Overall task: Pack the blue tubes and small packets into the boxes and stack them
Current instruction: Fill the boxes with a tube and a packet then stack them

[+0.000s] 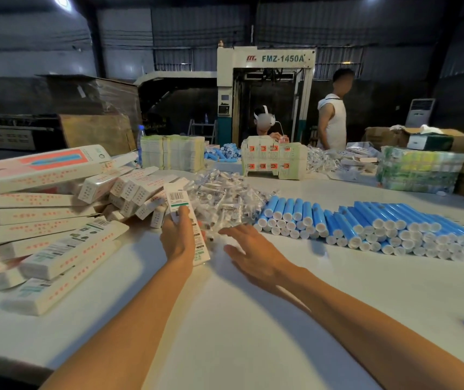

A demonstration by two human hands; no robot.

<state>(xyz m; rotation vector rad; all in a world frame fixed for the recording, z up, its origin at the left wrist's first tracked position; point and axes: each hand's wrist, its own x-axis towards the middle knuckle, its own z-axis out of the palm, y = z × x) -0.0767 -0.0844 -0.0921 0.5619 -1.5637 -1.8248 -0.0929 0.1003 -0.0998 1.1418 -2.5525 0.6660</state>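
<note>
Left grip (178, 235) is wrapped round one long white box (179, 199). The fingers curl over its front and the box stands up tilted, barcode end on top, its lower end poking out past the wrist. Right grip (253, 253) has hold of nothing. The fingers are spread and pretty straight, palm down, low over the desk (225, 327), with the fingertips right at the near edge of the packet heap. Can't tell if they actually touch anything.

Only the head view here, so here's the rest of it. The small clear packets (225, 198) sit in a loose heap in the middle of the desk, just behind both hands. The blue tubes (366, 223) are off to the right of that, lying in stacked rows with their white caps facing the camera. On the left there's a messy pile of white boxes (56, 220) with red print, some flat and some leaning on each other.

Further back on the desk there are stacks of flat unfolded cartons (171, 152), a smaller bunch of blue tubes (223, 152) and green-and-yellow wrapped packs (419, 170) on the right. A seated person (264, 125) with a white headset is behind the cartons, and a standing person (333, 119) in a sleeveless white top is beside them. Behind both is a big machine (267, 80) marked FMZ-1450A.
</note>
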